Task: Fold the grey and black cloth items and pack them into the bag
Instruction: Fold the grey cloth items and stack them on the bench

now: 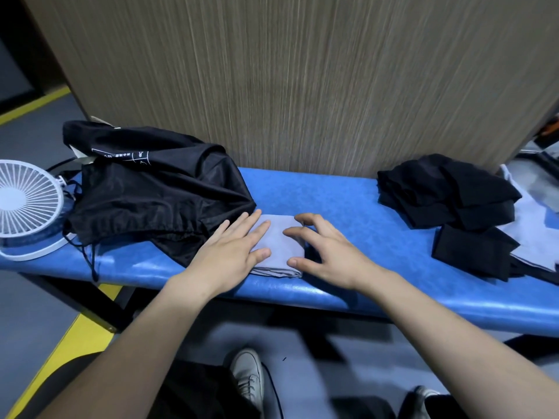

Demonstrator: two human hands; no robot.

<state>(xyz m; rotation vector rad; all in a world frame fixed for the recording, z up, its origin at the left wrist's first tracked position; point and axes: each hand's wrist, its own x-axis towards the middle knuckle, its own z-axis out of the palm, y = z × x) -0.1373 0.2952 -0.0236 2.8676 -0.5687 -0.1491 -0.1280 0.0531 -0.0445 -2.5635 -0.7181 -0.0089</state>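
Observation:
A small folded grey cloth (279,247) lies on the blue bench (348,201) at its middle. My left hand (233,252) rests flat on the cloth's left part, fingers spread. My right hand (326,252) hovers curled over its right edge, fingertips touching the cloth. A black drawstring bag (157,189) lies crumpled to the left, its edge touching the cloth. At the right sits a pile of black cloths (447,192), with more black pieces (475,252) and grey cloths (535,234) beside it.
A white desk fan (27,204) lies at the bench's left end, beside the bag. A wood-grain panel (287,80) rises right behind the bench. Below the front edge I see my shoes (248,379) and a floor with yellow lines (69,343).

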